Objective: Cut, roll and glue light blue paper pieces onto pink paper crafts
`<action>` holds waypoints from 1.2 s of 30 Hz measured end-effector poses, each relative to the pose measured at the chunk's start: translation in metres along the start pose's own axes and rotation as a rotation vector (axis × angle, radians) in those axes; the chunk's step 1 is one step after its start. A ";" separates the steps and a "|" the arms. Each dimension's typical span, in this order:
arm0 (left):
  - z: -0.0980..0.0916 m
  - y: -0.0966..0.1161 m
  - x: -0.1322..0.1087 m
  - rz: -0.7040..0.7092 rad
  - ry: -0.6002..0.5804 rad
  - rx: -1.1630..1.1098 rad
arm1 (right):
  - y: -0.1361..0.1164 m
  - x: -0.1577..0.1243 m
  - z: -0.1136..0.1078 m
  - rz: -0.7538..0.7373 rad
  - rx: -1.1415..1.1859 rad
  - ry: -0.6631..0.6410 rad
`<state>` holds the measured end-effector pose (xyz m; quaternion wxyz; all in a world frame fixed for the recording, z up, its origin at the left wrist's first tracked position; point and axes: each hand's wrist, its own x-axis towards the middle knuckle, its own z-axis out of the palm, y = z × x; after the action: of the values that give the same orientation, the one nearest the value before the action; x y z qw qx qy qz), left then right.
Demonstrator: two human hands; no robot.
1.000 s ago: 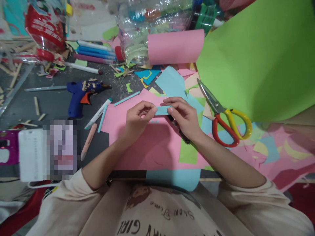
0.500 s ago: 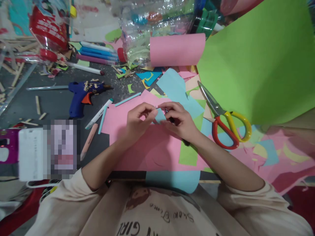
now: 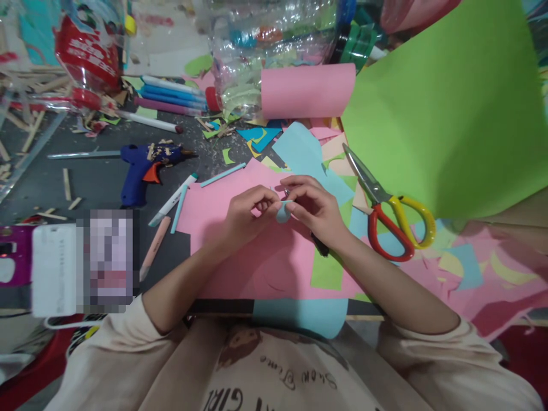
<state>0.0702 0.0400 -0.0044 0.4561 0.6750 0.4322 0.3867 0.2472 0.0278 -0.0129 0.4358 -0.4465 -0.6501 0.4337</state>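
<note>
A small light-blue piece of paper [image 3: 283,213] is bent between my two hands, its lower end rounded. My left hand [image 3: 253,216] pinches its left side between thumb and fingers. On the other side, my right hand [image 3: 315,206] is closed with thumb and index finger on the paper. A dark tool [image 3: 319,245] with a bit of shiny metal also sits in my right hand, mostly hidden by the palm; I cannot make out its kind. Below both hands lies a pink sheet of paper [image 3: 248,265].
Large scissors [image 3: 381,200] with red and yellow handles lie to the right, beside a big green sheet [image 3: 454,120]. A blue glue gun [image 3: 137,171] and several markers are on the left. Plastic bottles [image 3: 274,40] and a pink paper roll [image 3: 308,91] stand at the back.
The blue paper has gone from facing up flat to being bent, with its edge turned up. My left hand has shifted slightly right, and my right fingers now pinch the paper.
</note>
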 end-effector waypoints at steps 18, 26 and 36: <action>0.004 -0.006 0.004 -0.090 -0.005 0.015 | 0.002 0.000 0.001 -0.028 -0.028 0.057; 0.005 -0.006 0.005 -0.133 0.002 -0.056 | 0.003 0.001 0.002 -0.014 -0.032 0.063; 0.000 -0.002 0.005 -0.071 -0.061 -0.094 | 0.004 0.001 -0.001 -0.014 0.009 0.032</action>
<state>0.0717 0.0455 -0.0060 0.5137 0.6487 0.4230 0.3692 0.2485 0.0300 -0.0162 0.4509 -0.4468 -0.6443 0.4265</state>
